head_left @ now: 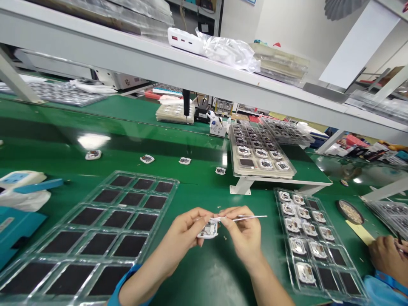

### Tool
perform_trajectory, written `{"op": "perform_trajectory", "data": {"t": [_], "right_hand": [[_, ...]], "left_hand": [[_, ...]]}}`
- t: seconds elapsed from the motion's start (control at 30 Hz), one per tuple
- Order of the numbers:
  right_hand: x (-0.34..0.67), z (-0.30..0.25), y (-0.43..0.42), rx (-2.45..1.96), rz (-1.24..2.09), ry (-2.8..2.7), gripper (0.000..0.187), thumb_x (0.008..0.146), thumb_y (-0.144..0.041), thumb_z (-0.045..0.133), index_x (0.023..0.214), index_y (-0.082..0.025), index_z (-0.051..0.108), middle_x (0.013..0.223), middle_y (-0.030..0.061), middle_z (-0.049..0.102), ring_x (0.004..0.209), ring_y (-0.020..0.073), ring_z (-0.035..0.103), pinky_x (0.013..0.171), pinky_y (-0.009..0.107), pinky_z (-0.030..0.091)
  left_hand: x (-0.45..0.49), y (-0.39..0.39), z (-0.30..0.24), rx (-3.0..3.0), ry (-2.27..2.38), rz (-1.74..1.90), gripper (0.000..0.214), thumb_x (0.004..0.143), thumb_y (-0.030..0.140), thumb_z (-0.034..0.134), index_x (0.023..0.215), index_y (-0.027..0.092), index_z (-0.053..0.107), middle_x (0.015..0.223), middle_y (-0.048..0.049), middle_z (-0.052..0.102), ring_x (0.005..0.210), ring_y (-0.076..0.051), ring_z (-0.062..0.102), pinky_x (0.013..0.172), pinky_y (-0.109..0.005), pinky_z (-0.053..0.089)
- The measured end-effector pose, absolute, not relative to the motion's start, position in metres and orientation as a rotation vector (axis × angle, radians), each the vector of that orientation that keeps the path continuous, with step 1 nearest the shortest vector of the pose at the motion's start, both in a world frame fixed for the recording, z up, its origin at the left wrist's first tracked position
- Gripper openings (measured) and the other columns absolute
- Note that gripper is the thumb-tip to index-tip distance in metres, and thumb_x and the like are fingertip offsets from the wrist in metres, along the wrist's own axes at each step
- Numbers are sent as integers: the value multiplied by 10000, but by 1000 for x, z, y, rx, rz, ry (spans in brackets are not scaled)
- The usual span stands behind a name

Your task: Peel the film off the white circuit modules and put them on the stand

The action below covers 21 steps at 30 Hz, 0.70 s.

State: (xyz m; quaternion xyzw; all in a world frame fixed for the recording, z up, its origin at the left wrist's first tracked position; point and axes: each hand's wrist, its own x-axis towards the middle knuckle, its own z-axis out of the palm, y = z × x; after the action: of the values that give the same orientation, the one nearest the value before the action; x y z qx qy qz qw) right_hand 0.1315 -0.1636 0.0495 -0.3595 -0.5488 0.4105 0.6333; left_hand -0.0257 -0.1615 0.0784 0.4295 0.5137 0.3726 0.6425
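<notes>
Near the middle of the bench, my left hand (188, 229) is closed on a small white casing (208, 230) with electronic parts showing inside. My right hand (244, 231) pinches at the casing's upper right edge. A pair of thin, pale tweezers (251, 217) lies across its fingers, with one end sticking out to the right. What the right fingertips touch at the edge is too small to make out. Tiny white scraps (225, 238) lie on the green bench below the hands.
A clear tray with dark compartments (116, 219) lies to the left. On the right, another tray (318, 250) holds several white casings. Stacked trays (264, 170) stand on a raised stand. Loose casings (147, 159) lie behind; an electric screwdriver (186, 104) hangs there. Another person's hand (387, 257) is at far right.
</notes>
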Motion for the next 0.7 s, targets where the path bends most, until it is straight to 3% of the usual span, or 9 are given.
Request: {"op": "perform_trajectory", "data": {"t": [0.13,0.37,0.7], "right_hand": [[132,48,-165,-821,821,-1338,100,828,-141,724,819,-227,674,816,31,783,820,209,746,860,418,576],[130,46,-165,-790,901,-1238,102,858,-137,690,863,-234,660,844,23,764,817,188,747,741,336,609],[132,44,-163,-776,566,-1503,172,838,-64,688,882,-229,662,844,20,788,784,193,757,924,441,548]], "left_hand": [[-26,-162,82,957,1164,849,385,658,517,707,825,170,706,629,30,573,528,-100,452,509,-218,335],[-26,-161,85,1019,1135,847,341,689,460,686,868,170,707,634,25,580,534,-110,465,488,-224,305],[-25,-159,80,968,1113,890,310,686,438,720,837,168,707,681,10,612,596,-116,470,531,-225,387]]}}
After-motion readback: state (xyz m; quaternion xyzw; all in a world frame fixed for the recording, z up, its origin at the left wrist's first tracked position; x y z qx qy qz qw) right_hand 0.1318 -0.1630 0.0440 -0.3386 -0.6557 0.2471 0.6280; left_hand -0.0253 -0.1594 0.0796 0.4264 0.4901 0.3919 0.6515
